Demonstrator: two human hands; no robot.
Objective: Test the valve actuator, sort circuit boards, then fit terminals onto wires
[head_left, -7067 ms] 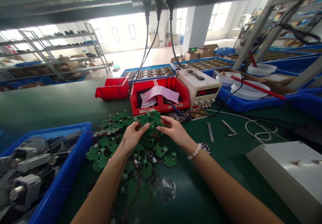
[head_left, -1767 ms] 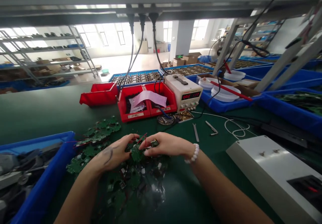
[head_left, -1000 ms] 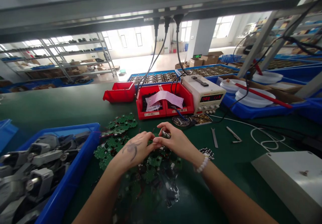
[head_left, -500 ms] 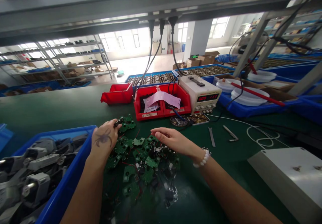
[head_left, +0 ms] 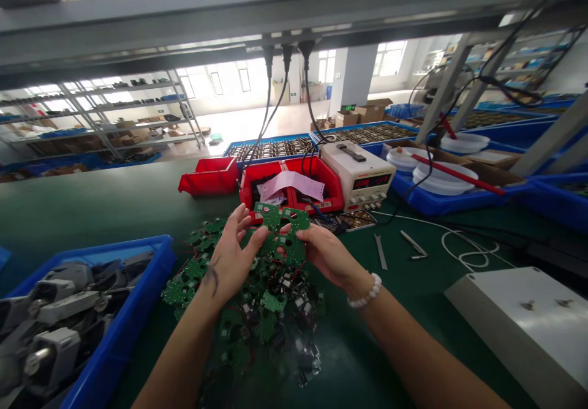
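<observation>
My right hand (head_left: pixel 328 251), with a white bead bracelet at the wrist, grips the right edge of a green circuit board (head_left: pixel 294 247) held up over the bench. My left hand (head_left: pixel 236 259) is at the board's left side, its fingers apart and raised, the thumb close to the board. Whether that thumb touches it is unclear. Below and around both hands lies a pile of green boards (head_left: pixel 184 286) with red wires and small dark and metallic parts.
Grey metal parts fill a blue bin (head_left: pixel 160 262) at left. Red bins (head_left: pixel 211 176) and a power supply (head_left: pixel 358 173) stand behind. A wrench (head_left: pixel 381 251), a white cable and a metal box (head_left: pixel 523 329) are at right.
My left hand has left the boards at the pile's back left and moved right. My right hand has taken hold of a board, now raised between both hands. The view has shifted slightly.
</observation>
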